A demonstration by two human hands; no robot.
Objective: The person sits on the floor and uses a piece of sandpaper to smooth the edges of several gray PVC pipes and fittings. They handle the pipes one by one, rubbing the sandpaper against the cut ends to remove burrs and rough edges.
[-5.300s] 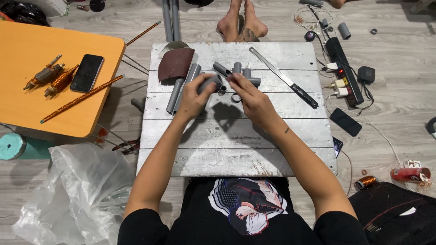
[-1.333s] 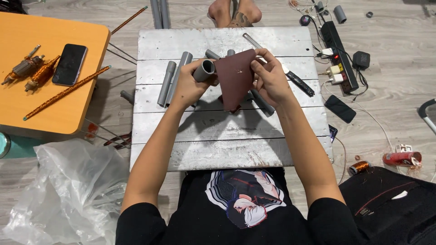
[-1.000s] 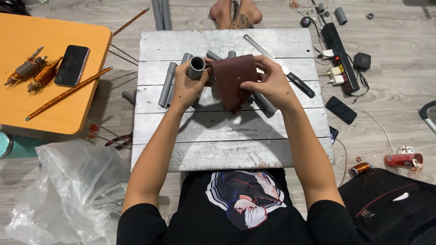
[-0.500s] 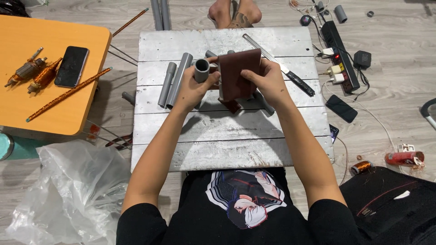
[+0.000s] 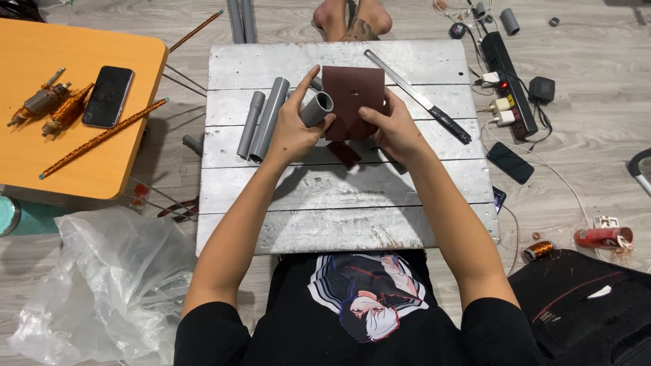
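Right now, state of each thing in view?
left hand: gripping short grey pipe piece, open end up
right hand: holding brown sandpaper sheet upright beside the pipe
two grey pipes: lying flat on white plank table
knife: lying flat
power strip: red light lit

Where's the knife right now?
The knife lies diagonally on the board's far right part, just right of the sandpaper, untouched.
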